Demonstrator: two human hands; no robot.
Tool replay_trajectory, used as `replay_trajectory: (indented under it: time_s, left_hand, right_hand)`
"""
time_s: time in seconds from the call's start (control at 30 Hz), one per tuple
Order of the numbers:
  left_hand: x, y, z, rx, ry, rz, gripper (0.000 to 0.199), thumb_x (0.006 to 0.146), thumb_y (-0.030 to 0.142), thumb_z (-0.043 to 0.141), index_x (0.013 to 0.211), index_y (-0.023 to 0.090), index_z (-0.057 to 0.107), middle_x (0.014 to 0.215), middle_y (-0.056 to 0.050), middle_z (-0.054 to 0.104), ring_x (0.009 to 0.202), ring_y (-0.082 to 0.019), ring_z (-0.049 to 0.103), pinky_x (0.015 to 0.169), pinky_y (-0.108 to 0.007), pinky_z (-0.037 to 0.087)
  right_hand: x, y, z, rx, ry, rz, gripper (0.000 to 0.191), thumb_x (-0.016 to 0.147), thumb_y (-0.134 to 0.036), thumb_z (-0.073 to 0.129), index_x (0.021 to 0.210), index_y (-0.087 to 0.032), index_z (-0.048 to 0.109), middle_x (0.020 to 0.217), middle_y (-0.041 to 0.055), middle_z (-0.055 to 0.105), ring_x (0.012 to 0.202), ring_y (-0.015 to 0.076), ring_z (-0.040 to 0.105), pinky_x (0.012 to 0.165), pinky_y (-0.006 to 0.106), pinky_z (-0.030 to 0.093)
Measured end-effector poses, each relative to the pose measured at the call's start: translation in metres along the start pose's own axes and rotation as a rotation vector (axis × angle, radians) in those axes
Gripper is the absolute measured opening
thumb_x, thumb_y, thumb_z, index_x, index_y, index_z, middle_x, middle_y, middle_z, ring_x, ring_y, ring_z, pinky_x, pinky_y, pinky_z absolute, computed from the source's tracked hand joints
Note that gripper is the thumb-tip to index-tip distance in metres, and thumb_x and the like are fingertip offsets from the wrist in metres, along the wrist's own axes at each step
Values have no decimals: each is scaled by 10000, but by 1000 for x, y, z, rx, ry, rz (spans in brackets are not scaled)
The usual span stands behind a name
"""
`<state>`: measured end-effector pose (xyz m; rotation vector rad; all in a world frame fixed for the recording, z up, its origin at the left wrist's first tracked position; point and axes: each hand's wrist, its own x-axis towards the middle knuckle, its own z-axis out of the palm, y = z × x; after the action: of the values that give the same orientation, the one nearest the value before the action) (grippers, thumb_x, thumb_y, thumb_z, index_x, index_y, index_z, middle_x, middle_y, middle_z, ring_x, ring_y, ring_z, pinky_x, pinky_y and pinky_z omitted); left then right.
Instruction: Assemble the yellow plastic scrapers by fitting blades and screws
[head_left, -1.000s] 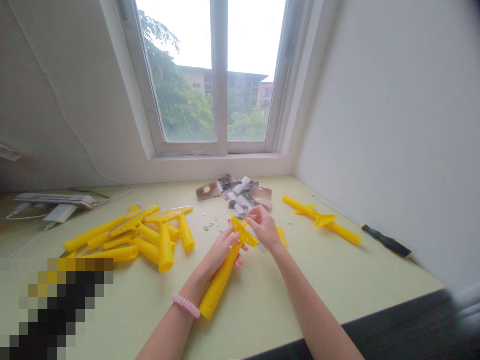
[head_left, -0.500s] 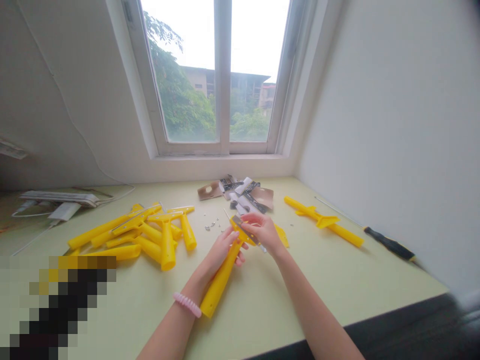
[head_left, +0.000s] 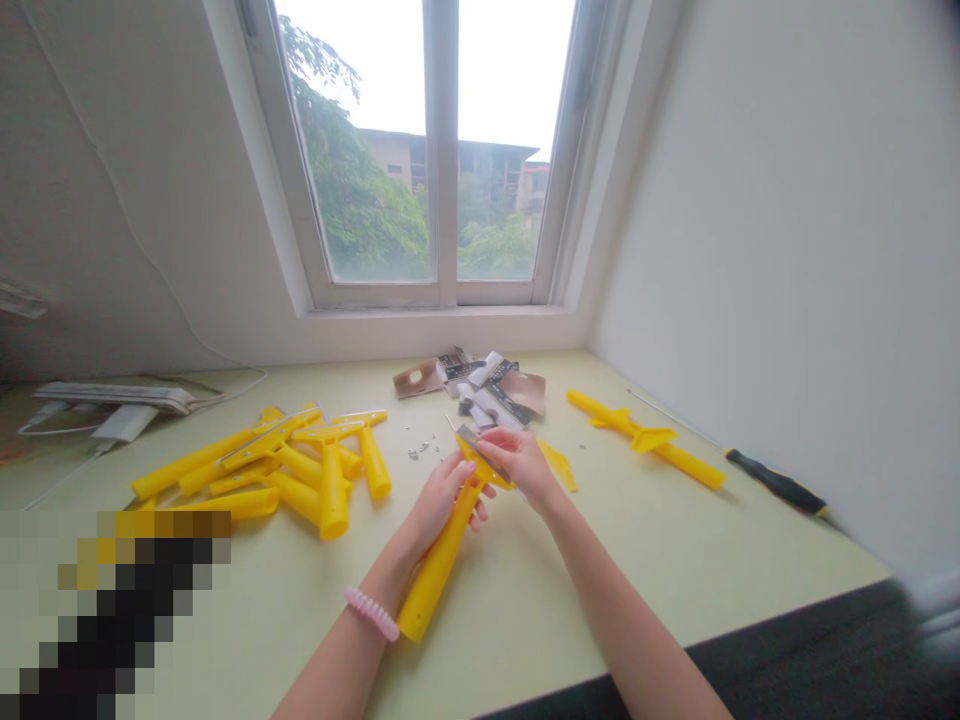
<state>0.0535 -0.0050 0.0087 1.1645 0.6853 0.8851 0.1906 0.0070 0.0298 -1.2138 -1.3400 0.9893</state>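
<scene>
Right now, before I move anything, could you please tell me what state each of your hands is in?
Left hand: closed, holding a yellow plastic scraper handle.
Right hand: closed, pinching a metal blade at the handle's head.

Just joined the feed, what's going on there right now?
A person is holding a yellow plastic long-handled scraper: the left hand grips its handle, while the right hand pinches its head, by a thin metal blade. On the pale green desk, a heap of yellow scrapers lies to the left, with small metal screws and printed packaging cards ahead.
</scene>
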Motion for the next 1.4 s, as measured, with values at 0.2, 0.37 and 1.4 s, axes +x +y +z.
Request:
replay_trajectory:
  time_s: [0.2,0.37,1.4]
  left_hand:
    - [-1,1,3,-1,27,34,402,773,401,427,1099,165,427,692,-44,605,420,-119,542,350,-208,399]
    - [-3,4,2,47,64,40,398,774,403,438,1084,154,434,683,-53,621,428,-122,546,370,-210,397]
    - [-6,7,5,47,323,215,255,755,345,503,818,100,537,561,-5,572,454,-109,524,462,-226,405]
  right_hand:
    - [0,0,0,-14,-64,-37,260,664,-411,589,638,-153,593,572,-9,538,529,100,473,450,204,352]
    - [0,0,-1,-66,-78,-59,261,689,-411,571,652,-154,601,589,-6,545,541,103,475,472,211,357]
    - [-10,-6,11,175,-291,20,312,671,-469,586,676,-157,573,593,5,576,506,126,533,487,256,410]
